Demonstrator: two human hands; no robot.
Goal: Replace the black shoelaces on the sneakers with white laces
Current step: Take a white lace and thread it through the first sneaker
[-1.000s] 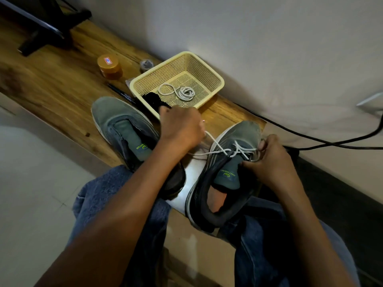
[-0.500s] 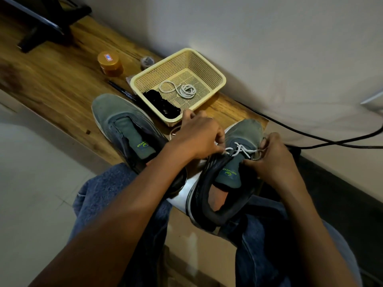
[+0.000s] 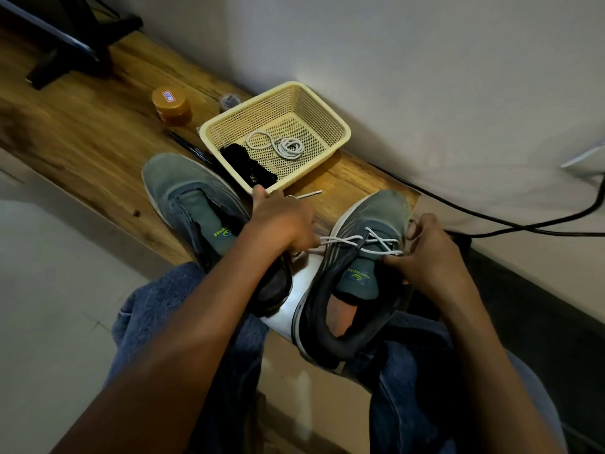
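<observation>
While the right shoe (image 3: 366,257) lies tilted across the near edge of the bench (image 3: 82,142) and the person's lap, a white lace (image 3: 370,244) crosses its far eyelets. Left hand (image 3: 281,221): grip closed around the lace end, drawn taut to the left of the shoe. Right hand (image 3: 429,253): fingers pinch the lace at the shoe's right eyelet row. Left shoe (image 3: 196,204) lies on the bench, unlaced. Basket (image 3: 337,126), farther back on the bench, holds a coiled white lace (image 3: 281,145) and black laces (image 3: 248,168). An orange jar (image 3: 172,104) stands to the far left of the basket.
</observation>
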